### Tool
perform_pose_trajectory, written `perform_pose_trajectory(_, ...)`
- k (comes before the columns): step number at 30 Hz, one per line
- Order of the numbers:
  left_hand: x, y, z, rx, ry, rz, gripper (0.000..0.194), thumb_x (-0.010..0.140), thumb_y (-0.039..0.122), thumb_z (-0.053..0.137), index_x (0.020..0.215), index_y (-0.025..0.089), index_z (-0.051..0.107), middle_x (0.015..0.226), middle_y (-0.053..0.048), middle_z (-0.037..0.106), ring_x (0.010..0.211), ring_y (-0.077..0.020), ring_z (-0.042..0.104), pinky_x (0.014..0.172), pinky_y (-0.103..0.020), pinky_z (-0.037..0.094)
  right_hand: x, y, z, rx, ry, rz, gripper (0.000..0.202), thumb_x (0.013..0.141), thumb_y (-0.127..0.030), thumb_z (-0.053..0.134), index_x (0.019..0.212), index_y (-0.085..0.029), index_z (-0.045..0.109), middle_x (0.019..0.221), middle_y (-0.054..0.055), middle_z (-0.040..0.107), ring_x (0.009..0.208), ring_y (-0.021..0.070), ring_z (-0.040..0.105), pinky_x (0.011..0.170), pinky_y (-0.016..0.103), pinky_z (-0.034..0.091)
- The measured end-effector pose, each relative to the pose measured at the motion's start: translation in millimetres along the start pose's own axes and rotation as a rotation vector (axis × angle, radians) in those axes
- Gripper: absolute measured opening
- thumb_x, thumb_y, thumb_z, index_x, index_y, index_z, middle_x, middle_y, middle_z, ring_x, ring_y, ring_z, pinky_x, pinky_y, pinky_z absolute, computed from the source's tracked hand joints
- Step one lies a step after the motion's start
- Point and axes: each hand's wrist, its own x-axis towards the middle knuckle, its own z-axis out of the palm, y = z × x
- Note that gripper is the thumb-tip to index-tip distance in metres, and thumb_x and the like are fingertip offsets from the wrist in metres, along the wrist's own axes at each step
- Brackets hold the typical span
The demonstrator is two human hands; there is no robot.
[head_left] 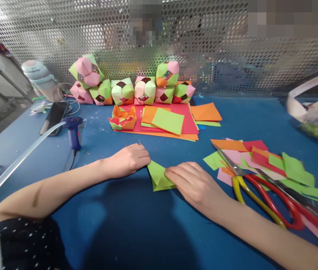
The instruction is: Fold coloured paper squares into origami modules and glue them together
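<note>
Folded green paper (157,176) handled by two bare hands at the near middle of a blue table (240,120).
The far left corner of the paper is pinched by the fingertips of the left hand (132,159); its right part is covered by the extended fingers of the right hand (194,185), whose thumb is hidden, so whether the paper is gripped or only pressed there cannot be determined. To the right, scissors (234,168) are laid over coloured paper scraps (294,168). To the left, a blue glue gun (74,133) is seen near a phone (53,118). Beyond the hands, stacked paper sheets (168,120) are placed before a row of folded paper ornaments (144,92), some of them stacked.
</note>
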Motion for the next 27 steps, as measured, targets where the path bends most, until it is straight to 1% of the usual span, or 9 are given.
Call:
perform_pose_trajectory(8, 1, 2, -7.0, 0.086, -0.098, 0.028, 0.035, 0.093, 0.016, 0.028, 0.081, 0.016, 0.06, 0.08, -0.01, 0.062, 0.075, -0.0183, 0.051, 0.072, -0.031, 0.037, 2, -7, -12, -0.051, -0.117, 0.036, 0.033, 0.088, -0.004, 0.033, 0.085, -0.018, 0.063, 0.08, 0.008, 0.064, 0.076, 0.0202, 0.055, 0.069, 0.035, 0.039)
perform_pose_trajectory(11, 1, 1, -5.0, 0.013, -0.045, -0.014, 0.032, 0.092, 0.016, 0.03, 0.081, 0.016, 0.061, 0.077, -0.01, 0.062, 0.075, -0.0182, 0.052, 0.072, -0.031, 0.038, 1, -5, -13, -0.04, -0.118, 0.054, 0.033, 0.088, -0.004, 0.034, 0.083, -0.018, 0.063, 0.076, 0.008, 0.063, 0.073, 0.0195, 0.054, 0.068, 0.034, 0.038)
perform_pose_trajectory(14, 0, 0, -3.0, -0.138, 0.082, -0.139, 0.026, 0.089, 0.016, 0.037, 0.084, 0.015, 0.062, 0.076, -0.009, 0.061, 0.078, -0.0185, 0.054, 0.076, -0.033, 0.04, 1, 1, -15, -0.093, -0.113, 0.1, 0.03, 0.088, -0.007, 0.036, 0.078, -0.017, 0.062, 0.069, 0.007, 0.061, 0.068, 0.0187, 0.053, 0.066, 0.034, 0.036)
perform_pose_trajectory(17, 1, 0, -4.5, -0.383, 0.242, -0.339, 0.018, 0.086, 0.018, 0.044, 0.085, 0.016, 0.062, 0.08, -0.007, 0.063, 0.082, -0.0172, 0.056, 0.079, -0.032, 0.043, 3, 9, -18, -0.106, -0.073, 0.171, 0.027, 0.089, -0.01, 0.039, 0.073, -0.016, 0.061, 0.064, 0.005, 0.06, 0.063, 0.0172, 0.053, 0.064, 0.033, 0.035)
perform_pose_trajectory(19, 5, 2, -7.7, -0.605, 0.39, -0.539, 0.012, 0.083, 0.021, 0.051, 0.088, 0.016, 0.061, 0.086, -0.006, 0.062, 0.083, -0.0155, 0.057, 0.08, -0.031, 0.045, 5, 13, -20, -0.038, 0.013, 0.268, 0.025, 0.089, -0.015, 0.043, 0.07, -0.017, 0.06, 0.062, 0.003, 0.06, 0.06, 0.0152, 0.052, 0.063, 0.031, 0.035)
perform_pose_trajectory(22, 13, 14, -13.8, -1.124, 0.639, -0.791, 0.025, 0.079, 0.025, 0.058, 0.103, 0.017, 0.056, 0.103, -0.007, 0.061, 0.09, -0.015, 0.059, 0.081, -0.031, 0.048, 11, 13, -23, 0.093, 0.123, 0.506, 0.027, 0.086, -0.023, 0.051, 0.059, -0.019, 0.051, 0.053, -0.002, 0.051, 0.052, 0.0118, 0.045, 0.054, 0.027, 0.034)
perform_pose_trajectory(23, 16, 19, -15.7, -1.334, 0.67, -0.828, 0.028, 0.08, 0.026, 0.058, 0.107, 0.017, 0.054, 0.107, -0.008, 0.06, 0.092, -0.0156, 0.06, 0.081, -0.031, 0.048, 13, 11, -24, 0.134, 0.135, 0.577, 0.03, 0.085, -0.025, 0.052, 0.056, -0.019, 0.048, 0.051, -0.003, 0.046, 0.05, 0.011, 0.041, 0.051, 0.026, 0.033)
perform_pose_trajectory(24, 19, 24, -17.1, -1.531, 0.651, -0.846, 0.03, 0.081, 0.026, 0.057, 0.109, 0.017, 0.053, 0.108, -0.009, 0.061, 0.091, -0.0162, 0.061, 0.082, -0.032, 0.049, 15, 9, -24, 0.173, 0.141, 0.631, 0.032, 0.084, -0.026, 0.053, 0.053, -0.02, 0.044, 0.049, -0.004, 0.042, 0.048, 0.0104, 0.038, 0.049, 0.026, 0.031)
perform_pose_trajectory(27, 24, 41, -19.2, -1.895, 0.513, -0.825, 0.031, 0.08, 0.023, 0.056, 0.11, 0.015, 0.054, 0.102, -0.01, 0.066, 0.09, -0.0192, 0.064, 0.083, -0.034, 0.05, 19, 1, -23, 0.29, 0.133, 0.696, 0.034, 0.082, -0.028, 0.054, 0.053, -0.02, 0.04, 0.049, -0.005, 0.037, 0.048, 0.0094, 0.034, 0.047, 0.025, 0.029)
